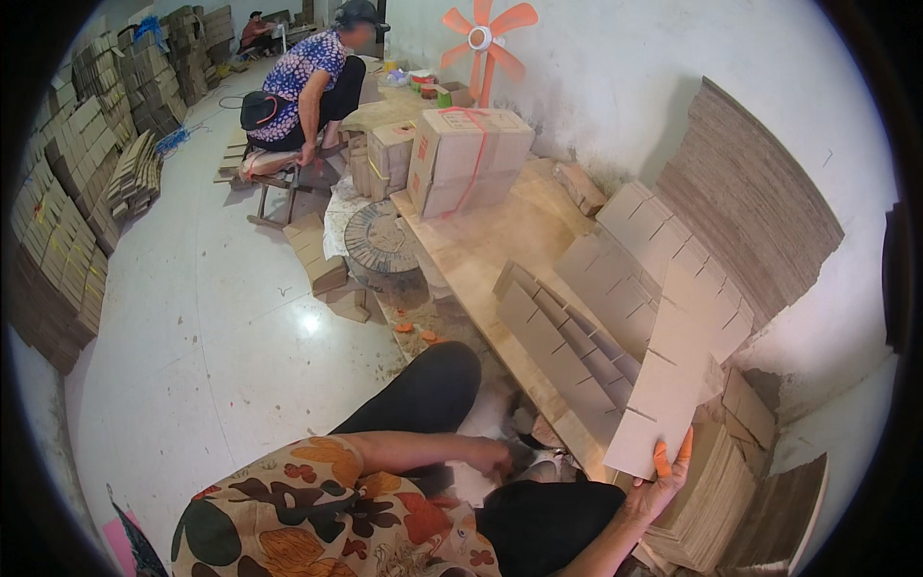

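- At the far left, tall stacks of grey-brown cardboard pieces [58, 221] lined the wall.
- Next, a co-worker in a blue-and-white patterned shirt [300, 82] sat low.
- A brown cardboard box with a red strap [466, 163] stood on the pale wooden table [524, 216].
- The left hand [502, 460] was low between the black-trousered legs [418, 394]; whether its fingers held anything could not be told.
- Slotted brown cardboard panels [543, 337] stood upright on the table.
- The long, slotted brown cardboard strip [661, 385] slanted over the table's right end, its lower end pinched in the orange-covered fingers of the right hand [663, 486].
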`<control>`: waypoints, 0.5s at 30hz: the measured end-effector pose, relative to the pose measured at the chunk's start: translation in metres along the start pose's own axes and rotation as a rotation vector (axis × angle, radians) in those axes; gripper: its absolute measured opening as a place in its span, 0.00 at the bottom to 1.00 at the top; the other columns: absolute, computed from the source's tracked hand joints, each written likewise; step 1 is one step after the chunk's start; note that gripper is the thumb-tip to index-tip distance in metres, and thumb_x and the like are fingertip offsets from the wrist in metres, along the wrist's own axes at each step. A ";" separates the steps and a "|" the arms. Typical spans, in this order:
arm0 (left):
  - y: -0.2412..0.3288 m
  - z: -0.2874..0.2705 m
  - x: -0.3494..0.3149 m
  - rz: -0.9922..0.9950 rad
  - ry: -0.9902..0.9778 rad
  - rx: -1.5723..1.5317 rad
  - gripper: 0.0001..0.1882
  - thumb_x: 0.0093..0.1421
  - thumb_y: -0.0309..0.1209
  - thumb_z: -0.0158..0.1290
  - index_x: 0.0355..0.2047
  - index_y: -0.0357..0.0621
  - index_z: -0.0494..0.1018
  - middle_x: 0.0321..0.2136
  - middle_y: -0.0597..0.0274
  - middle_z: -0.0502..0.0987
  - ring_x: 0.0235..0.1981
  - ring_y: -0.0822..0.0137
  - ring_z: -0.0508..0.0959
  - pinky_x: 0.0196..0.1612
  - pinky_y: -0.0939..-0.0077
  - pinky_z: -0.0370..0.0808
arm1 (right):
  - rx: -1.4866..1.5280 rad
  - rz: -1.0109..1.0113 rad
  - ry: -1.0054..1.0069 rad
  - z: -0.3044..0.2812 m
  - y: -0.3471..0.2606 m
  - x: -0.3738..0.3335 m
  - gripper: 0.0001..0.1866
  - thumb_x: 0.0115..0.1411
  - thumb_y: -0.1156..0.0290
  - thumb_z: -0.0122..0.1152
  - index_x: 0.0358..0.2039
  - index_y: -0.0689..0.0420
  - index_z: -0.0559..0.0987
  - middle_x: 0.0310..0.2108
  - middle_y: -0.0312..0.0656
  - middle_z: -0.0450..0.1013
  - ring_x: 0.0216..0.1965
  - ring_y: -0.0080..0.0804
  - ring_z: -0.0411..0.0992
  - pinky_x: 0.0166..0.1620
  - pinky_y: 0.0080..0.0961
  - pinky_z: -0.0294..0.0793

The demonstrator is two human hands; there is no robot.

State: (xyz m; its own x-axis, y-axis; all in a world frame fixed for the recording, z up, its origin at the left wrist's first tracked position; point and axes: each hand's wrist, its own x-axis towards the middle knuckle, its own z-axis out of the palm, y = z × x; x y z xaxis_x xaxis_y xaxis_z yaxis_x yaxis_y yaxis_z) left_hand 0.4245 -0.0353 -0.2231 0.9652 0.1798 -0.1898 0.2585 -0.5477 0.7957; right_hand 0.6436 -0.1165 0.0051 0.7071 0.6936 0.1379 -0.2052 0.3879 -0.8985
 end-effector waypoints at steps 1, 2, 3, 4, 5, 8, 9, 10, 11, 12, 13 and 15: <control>0.006 -0.008 -0.002 -0.033 -0.023 -0.030 0.15 0.45 0.33 0.57 0.35 0.45 0.78 0.30 0.53 0.78 0.34 0.55 0.77 0.37 0.62 0.73 | 0.002 -0.001 -0.018 -0.004 0.000 0.000 0.32 0.50 0.80 0.62 0.57 0.63 0.63 0.43 0.47 0.72 0.24 0.22 0.72 0.08 0.10 0.58; 0.010 -0.012 -0.003 -0.066 -0.047 -0.060 0.14 0.45 0.33 0.58 0.34 0.45 0.78 0.29 0.54 0.78 0.33 0.55 0.77 0.37 0.62 0.73 | 0.004 -0.003 -0.037 -0.011 0.001 0.001 0.32 0.51 0.79 0.62 0.57 0.63 0.63 0.44 0.46 0.72 0.25 0.23 0.73 0.09 0.10 0.58; 0.007 -0.010 -0.003 -0.085 -0.050 -0.048 0.17 0.45 0.35 0.58 0.36 0.45 0.78 0.29 0.53 0.78 0.33 0.56 0.77 0.37 0.62 0.73 | 0.006 -0.004 -0.055 -0.015 0.001 0.002 0.32 0.51 0.78 0.63 0.57 0.62 0.64 0.44 0.45 0.72 0.27 0.23 0.74 0.09 0.10 0.58; 0.004 -0.010 -0.002 -0.105 -0.051 -0.032 0.19 0.44 0.37 0.58 0.38 0.46 0.78 0.30 0.53 0.78 0.33 0.56 0.78 0.37 0.62 0.73 | 0.011 0.003 -0.056 -0.016 0.001 0.002 0.32 0.51 0.78 0.62 0.57 0.62 0.63 0.44 0.45 0.72 0.27 0.23 0.74 0.09 0.10 0.58; 0.002 -0.010 -0.002 -0.124 -0.052 -0.015 0.21 0.44 0.39 0.59 0.40 0.47 0.77 0.30 0.53 0.78 0.34 0.56 0.78 0.37 0.63 0.73 | 0.016 0.009 -0.056 -0.014 0.001 0.002 0.32 0.51 0.79 0.62 0.57 0.63 0.63 0.44 0.45 0.72 0.27 0.23 0.74 0.09 0.09 0.58; 0.008 -0.018 -0.001 -0.109 -0.058 -0.230 0.12 0.46 0.32 0.59 0.32 0.42 0.78 0.26 0.56 0.78 0.28 0.63 0.77 0.32 0.67 0.74 | -0.027 0.013 -0.012 -0.015 -0.004 0.000 0.33 0.49 0.81 0.62 0.57 0.64 0.64 0.45 0.47 0.71 0.27 0.25 0.74 0.11 0.10 0.62; 0.008 -0.026 0.000 -0.096 -0.021 -0.258 0.15 0.46 0.35 0.59 0.34 0.43 0.78 0.26 0.56 0.79 0.29 0.64 0.78 0.33 0.68 0.74 | -0.049 0.011 0.011 -0.014 -0.007 0.000 0.33 0.48 0.82 0.62 0.57 0.65 0.64 0.45 0.48 0.71 0.27 0.26 0.74 0.13 0.11 0.64; 0.007 -0.031 0.001 -0.084 0.006 -0.291 0.17 0.46 0.38 0.60 0.36 0.45 0.78 0.27 0.56 0.79 0.29 0.64 0.78 0.33 0.69 0.74 | -0.076 -0.012 0.054 -0.011 -0.011 -0.004 0.33 0.47 0.83 0.61 0.57 0.65 0.64 0.46 0.48 0.70 0.31 0.28 0.74 0.18 0.13 0.68; 0.006 -0.037 0.003 -0.072 0.021 -0.324 0.20 0.45 0.40 0.61 0.38 0.46 0.78 0.28 0.56 0.79 0.30 0.64 0.78 0.34 0.70 0.74 | -0.104 -0.035 0.107 -0.004 -0.015 -0.007 0.33 0.47 0.84 0.60 0.57 0.65 0.64 0.48 0.48 0.69 0.35 0.30 0.74 0.24 0.16 0.73; 0.006 -0.043 0.003 -0.042 0.124 -0.320 0.17 0.46 0.38 0.61 0.37 0.46 0.78 0.27 0.57 0.79 0.29 0.65 0.78 0.34 0.71 0.74 | -0.136 -0.056 0.174 -0.002 -0.020 -0.008 0.33 0.47 0.85 0.59 0.57 0.66 0.64 0.49 0.49 0.69 0.39 0.32 0.73 0.30 0.18 0.77; 0.007 -0.049 0.005 0.000 0.205 -0.326 0.15 0.48 0.36 0.61 0.36 0.45 0.78 0.27 0.59 0.79 0.29 0.66 0.78 0.34 0.72 0.74 | -0.104 -0.108 0.184 -0.009 -0.020 -0.005 0.33 0.47 0.86 0.57 0.58 0.65 0.64 0.51 0.49 0.67 0.44 0.35 0.71 0.39 0.24 0.75; 0.025 -0.078 -0.003 0.017 0.258 -0.448 0.07 0.51 0.27 0.57 0.32 0.45 0.79 0.27 0.63 0.80 0.31 0.72 0.78 0.37 0.76 0.74 | -0.169 -0.186 0.259 -0.034 -0.018 -0.002 0.33 0.48 0.88 0.52 0.58 0.65 0.64 0.54 0.48 0.64 0.52 0.37 0.66 0.54 0.33 0.68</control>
State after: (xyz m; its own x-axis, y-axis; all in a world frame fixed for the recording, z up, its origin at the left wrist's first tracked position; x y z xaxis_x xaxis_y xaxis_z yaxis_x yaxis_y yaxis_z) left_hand 0.4249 0.0141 -0.1584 0.9133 0.4009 -0.0716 0.1463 -0.1590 0.9764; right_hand 0.6694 -0.1455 0.0071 0.8741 0.4354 0.2155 0.0432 0.3721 -0.9272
